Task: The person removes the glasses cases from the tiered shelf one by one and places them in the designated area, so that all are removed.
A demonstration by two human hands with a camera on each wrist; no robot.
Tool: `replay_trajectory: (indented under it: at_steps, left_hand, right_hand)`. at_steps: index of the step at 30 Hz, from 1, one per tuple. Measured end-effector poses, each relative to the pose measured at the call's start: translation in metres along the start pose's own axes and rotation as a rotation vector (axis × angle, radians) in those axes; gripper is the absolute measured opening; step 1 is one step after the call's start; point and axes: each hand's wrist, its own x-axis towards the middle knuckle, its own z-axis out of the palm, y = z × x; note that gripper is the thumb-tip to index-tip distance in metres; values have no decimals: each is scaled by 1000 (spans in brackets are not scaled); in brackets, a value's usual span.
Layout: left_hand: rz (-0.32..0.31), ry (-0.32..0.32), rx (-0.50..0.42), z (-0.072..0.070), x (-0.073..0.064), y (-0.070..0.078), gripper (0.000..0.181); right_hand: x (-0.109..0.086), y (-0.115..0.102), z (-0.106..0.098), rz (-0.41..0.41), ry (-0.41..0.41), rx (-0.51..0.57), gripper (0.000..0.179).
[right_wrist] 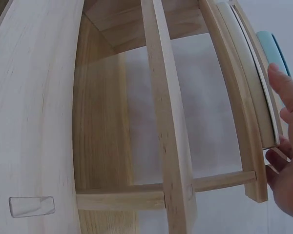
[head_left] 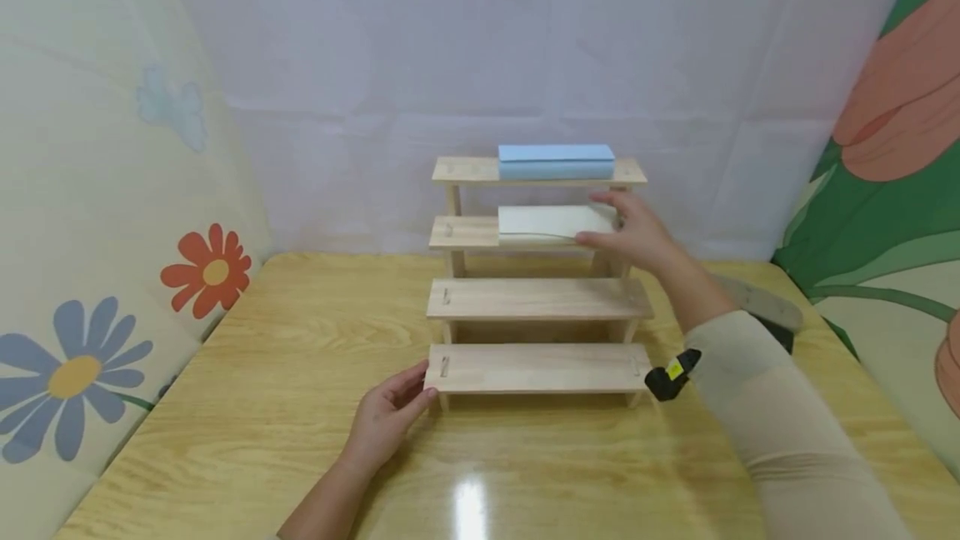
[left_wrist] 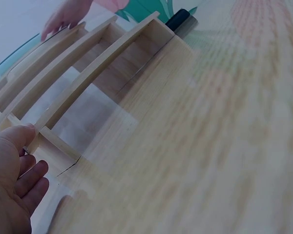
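A four-step wooden display stand (head_left: 540, 298) stands on the table. On its second step from the top lies a white oblong case (head_left: 543, 222) with a lid seam along its front. My right hand (head_left: 633, 227) grips the case's right end, thumb at the front edge and fingers behind; the right wrist view shows the hand (right_wrist: 288, 131) beside that end. A light blue oblong case (head_left: 557, 162) sits on the top step. My left hand (head_left: 386, 415) pinches the left end of the lowest step, its thumb (left_wrist: 17, 134) on the board's corner.
Behind my right forearm, a grey and black object (head_left: 761, 311) lies on the table, partly hidden. A white cloth (head_left: 495, 40) hangs at the back, and flower-patterned panels (head_left: 90, 273) flank the wood-grain table (head_left: 262, 407). The two lower steps (head_left: 540, 367) are bare.
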Motion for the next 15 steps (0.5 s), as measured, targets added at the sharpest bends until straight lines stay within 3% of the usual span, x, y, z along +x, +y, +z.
replay_trajectory:
  at_steps: [10, 15]
  left_hand:
    - [15, 4, -11, 0, -1, -1, 43]
    - [30, -4, -12, 0, -1, 0, 43]
  right_hand:
    - [9, -5, 8, 38, -26, -29, 79]
    - [13, -6, 11, 19, -45, -53, 77]
